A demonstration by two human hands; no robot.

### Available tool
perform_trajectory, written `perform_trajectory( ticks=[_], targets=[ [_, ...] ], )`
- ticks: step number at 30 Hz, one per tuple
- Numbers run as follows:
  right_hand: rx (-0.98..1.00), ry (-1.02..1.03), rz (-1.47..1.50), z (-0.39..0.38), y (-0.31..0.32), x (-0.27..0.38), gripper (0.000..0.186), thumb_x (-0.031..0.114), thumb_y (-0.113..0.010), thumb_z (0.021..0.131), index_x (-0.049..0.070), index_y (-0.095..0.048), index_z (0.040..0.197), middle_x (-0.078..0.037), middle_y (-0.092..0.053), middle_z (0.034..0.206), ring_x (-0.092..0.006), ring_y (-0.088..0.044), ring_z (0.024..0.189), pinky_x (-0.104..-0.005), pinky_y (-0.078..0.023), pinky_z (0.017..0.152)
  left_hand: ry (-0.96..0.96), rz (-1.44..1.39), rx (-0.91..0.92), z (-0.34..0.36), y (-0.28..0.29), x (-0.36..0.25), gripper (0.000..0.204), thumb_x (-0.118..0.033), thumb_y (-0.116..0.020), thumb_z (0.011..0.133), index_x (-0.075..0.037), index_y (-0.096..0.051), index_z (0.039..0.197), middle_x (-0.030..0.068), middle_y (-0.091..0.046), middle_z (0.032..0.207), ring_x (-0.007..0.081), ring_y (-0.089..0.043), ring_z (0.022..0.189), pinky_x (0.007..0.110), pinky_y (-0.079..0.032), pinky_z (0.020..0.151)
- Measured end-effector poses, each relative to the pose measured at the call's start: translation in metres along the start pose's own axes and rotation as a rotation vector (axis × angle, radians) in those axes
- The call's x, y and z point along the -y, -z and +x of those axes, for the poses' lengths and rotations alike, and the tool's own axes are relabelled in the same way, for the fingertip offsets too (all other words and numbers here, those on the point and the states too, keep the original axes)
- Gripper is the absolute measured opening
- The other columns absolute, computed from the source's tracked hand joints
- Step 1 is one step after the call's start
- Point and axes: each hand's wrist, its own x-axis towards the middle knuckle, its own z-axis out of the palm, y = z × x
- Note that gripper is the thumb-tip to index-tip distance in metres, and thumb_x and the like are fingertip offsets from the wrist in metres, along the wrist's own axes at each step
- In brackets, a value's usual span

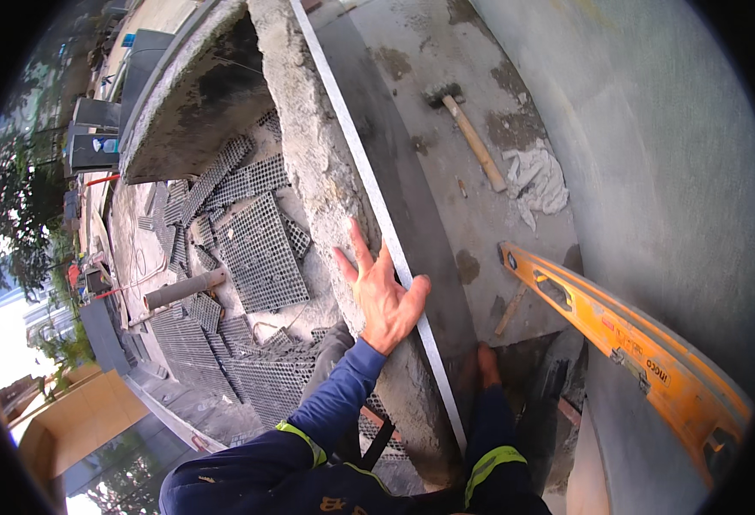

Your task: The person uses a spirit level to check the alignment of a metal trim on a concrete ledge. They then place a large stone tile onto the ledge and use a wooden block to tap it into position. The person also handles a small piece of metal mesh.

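Observation:
A long pale straight strip (356, 150) runs along the edge of a rough concrete wall top (309, 129). My left hand (386, 300) lies over both, fingers spread on the rough concrete and thumb reaching across the strip. It is open and grips nothing that I can see. On the other side of the strip, lower down, my right hand (487, 369) shows only in part, beside the smooth grey face of the wall. Its fingers are mostly hidden, so I cannot tell whether they hold anything. An orange spirit level (622, 339) stands tilted at the right.
A wooden-handled hammer (476, 144) and a crumpled white cloth or bag (538, 182) lie on the stained concrete beyond. Left of the wall are black grid panels (264, 253) and a grey pipe (184, 289). A smooth grey wall (652, 146) bounds the right side.

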Motion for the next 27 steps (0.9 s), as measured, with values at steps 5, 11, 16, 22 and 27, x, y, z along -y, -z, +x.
perform_trajectory(
  ticks=[5, 11, 16, 22, 27],
  targets=[
    [0.088, 0.389, -0.150, 0.023, -0.011, -0.035, 0.052, 0.037, -0.044, 0.112, -0.005, -0.061, 0.138, -0.020, -0.068, 0.133, -0.0314, -0.061, 0.127, -0.0428, -0.048, 0.103, -0.121, 0.013, -0.213, -0.005, -0.018, 0.024, 0.036, -0.036, -0.074, 0.082, -0.011, -0.073, 0.108, 0.0262, -0.029, 0.169, 0.0450, -0.009, 0.162, 0.069, -0.001, 0.125],
    [-0.169, 0.278, -0.197, -0.023, 0.018, -0.007, 0.046, 0.038, -0.062, 0.101, -0.002, -0.066, 0.124, -0.019, -0.074, 0.109, -0.0306, -0.068, 0.108, -0.0441, -0.051, 0.097, -0.062, 0.080, -0.043, -0.006, -0.019, 0.034, 0.029, -0.038, -0.072, 0.084, -0.015, -0.077, 0.101, 0.0265, -0.028, 0.170, 0.0441, -0.002, 0.162, 0.063, 0.008, 0.126],
    [0.165, 0.040, 0.064, -0.078, 0.073, 0.047, 0.060, 0.038, -0.066, 0.096, 0.008, -0.057, 0.148, -0.018, -0.057, 0.149, -0.0335, -0.062, 0.129, -0.0486, -0.053, 0.099, -0.010, 0.041, -0.016, -0.004, -0.017, 0.023, 0.065, -0.042, -0.072, 0.082, -0.006, -0.068, 0.136, 0.0159, -0.040, 0.167, 0.0407, -0.003, 0.163, 0.061, 0.005, 0.127],
    [0.331, -0.028, -0.136, -0.183, 0.071, 0.136, 0.062, 0.049, -0.063, 0.099, 0.015, -0.055, 0.151, -0.009, -0.054, 0.155, -0.0320, -0.061, 0.130, -0.0523, -0.056, 0.097, -0.016, 0.016, -0.100, -0.006, -0.019, 0.023, 0.087, -0.039, -0.071, 0.071, 0.003, -0.056, 0.146, 0.0280, -0.038, 0.164, 0.0434, -0.004, 0.162, 0.064, 0.007, 0.126],
    [0.260, 0.362, -0.328, -0.321, 0.070, 0.210, 0.058, 0.057, -0.054, 0.104, 0.015, -0.063, 0.145, -0.016, -0.066, 0.141, -0.0330, -0.062, 0.130, -0.0468, -0.050, 0.106, -0.033, 0.058, 0.021, -0.005, -0.002, 0.012, 0.101, -0.042, -0.072, 0.076, 0.008, -0.037, 0.156, 0.0343, -0.024, 0.167, 0.0447, -0.005, 0.161, 0.065, 0.006, 0.126]
  ],
)
